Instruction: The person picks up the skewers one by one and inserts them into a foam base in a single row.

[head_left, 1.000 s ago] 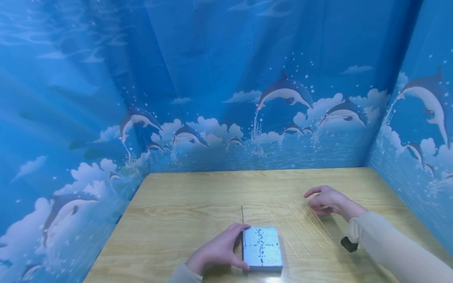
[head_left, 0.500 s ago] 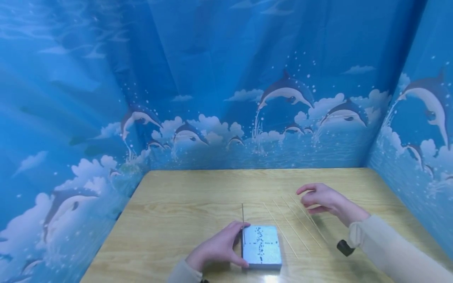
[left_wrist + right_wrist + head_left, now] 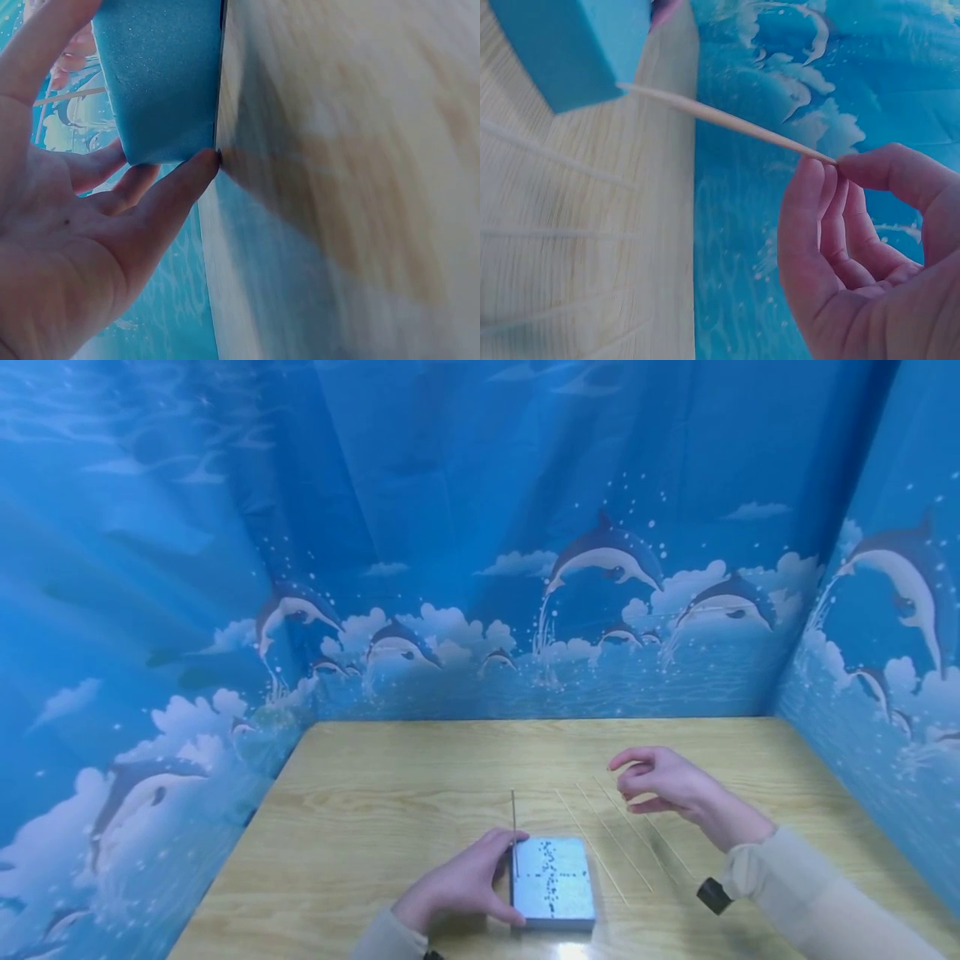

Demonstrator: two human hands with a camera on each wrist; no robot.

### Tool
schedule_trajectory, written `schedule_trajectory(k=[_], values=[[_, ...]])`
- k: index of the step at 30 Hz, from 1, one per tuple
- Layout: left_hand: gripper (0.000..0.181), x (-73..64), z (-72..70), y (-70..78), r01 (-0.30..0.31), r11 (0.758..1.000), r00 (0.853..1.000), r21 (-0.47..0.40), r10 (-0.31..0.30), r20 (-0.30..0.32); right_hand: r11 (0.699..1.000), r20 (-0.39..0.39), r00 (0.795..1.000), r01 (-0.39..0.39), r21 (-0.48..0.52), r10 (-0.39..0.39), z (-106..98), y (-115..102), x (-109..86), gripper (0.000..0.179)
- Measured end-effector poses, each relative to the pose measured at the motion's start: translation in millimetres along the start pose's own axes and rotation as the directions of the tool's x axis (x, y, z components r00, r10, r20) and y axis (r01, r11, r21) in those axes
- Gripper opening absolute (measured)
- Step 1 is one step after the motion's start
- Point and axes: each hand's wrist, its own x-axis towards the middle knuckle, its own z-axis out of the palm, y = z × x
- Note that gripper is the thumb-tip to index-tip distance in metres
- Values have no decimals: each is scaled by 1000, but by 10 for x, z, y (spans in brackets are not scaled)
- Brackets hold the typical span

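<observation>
My left hand [image 3: 468,881] grips a light blue foam block [image 3: 555,893] by its left side, thumb at the near corner. Dark specks, like small holes, form a rough cross on the block's top. A thin wooden stick [image 3: 513,818] stands up at the block's left edge beside my fingers. My right hand [image 3: 671,785] is raised at the right; in the right wrist view its thumb and fingertips pinch a wooden stick [image 3: 727,120] by one end. The left wrist view shows the block [image 3: 161,82] close up, with fingers around its lower end.
Several thin sticks [image 3: 592,847] lie slanted and roughly parallel on the wooden table [image 3: 375,818], right of the block. Blue dolphin-print cloth [image 3: 450,568] walls the table at the back and both sides. A black wrist device [image 3: 713,896] hangs by the right cuff.
My right hand has lifted a stick from the right of the row and shifted left toward the block. My left hand keeps its hold on the foam block.
</observation>
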Motion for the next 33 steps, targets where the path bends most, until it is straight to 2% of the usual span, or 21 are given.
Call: schedule_trajectory(k=[10,17,22,28,33], values=[[107,-4,13,7,-3,1000,1000,-9,3,-3,997,-7,999,43,60,-43,184,-85,-54,39],[107,5,-37,-2,-33,999,999,4,33,0,990,-17,996,90,105,-88,294,-178,-98,32],[107,-7,-2,-6,-9,1000,1000,-16,9,5,984,-26,992,123,129,-121,359,-185,-121,28],[107,-16,27,1,11,1000,1000,-25,-11,2,978,-82,985,159,134,-149,455,-196,-147,25],[108,-18,11,8,3,1000,1000,-27,-3,-6,970,-130,970,218,106,-204,542,-236,-192,23]])
